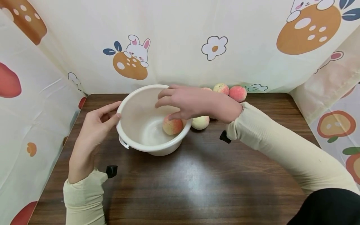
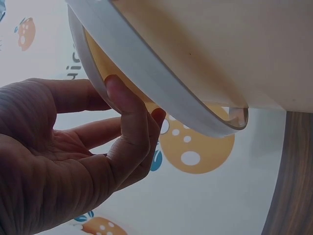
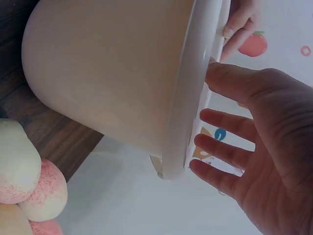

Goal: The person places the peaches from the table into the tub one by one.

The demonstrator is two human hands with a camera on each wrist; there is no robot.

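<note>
A cream plastic bucket (image 1: pixel 140 117) stands on the dark wood table, its white rim facing up toward me. At the left side of the rim, my left hand (image 1: pixel 97 131) pinches the edge between thumb and fingers; the left wrist view shows this grip close up. One yellow-red peach (image 1: pixel 172 125) lies inside the bucket, toward its right wall. Over the bucket's right side hovers my right hand (image 1: pixel 185 101), its fingers spread and nothing in its grasp. In the right wrist view the fingers (image 3: pixel 227 125) reach across the rim, apart from one another.
Several more peaches (image 1: pixel 237 93) sit behind and under my right forearm, to the bucket's right. One pale yellow peach (image 1: pixel 200 122) lies close beside the bucket. Patterned cloth (image 1: pixel 177 40) hangs around the back and sides of the wood table (image 1: pixel 213 184).
</note>
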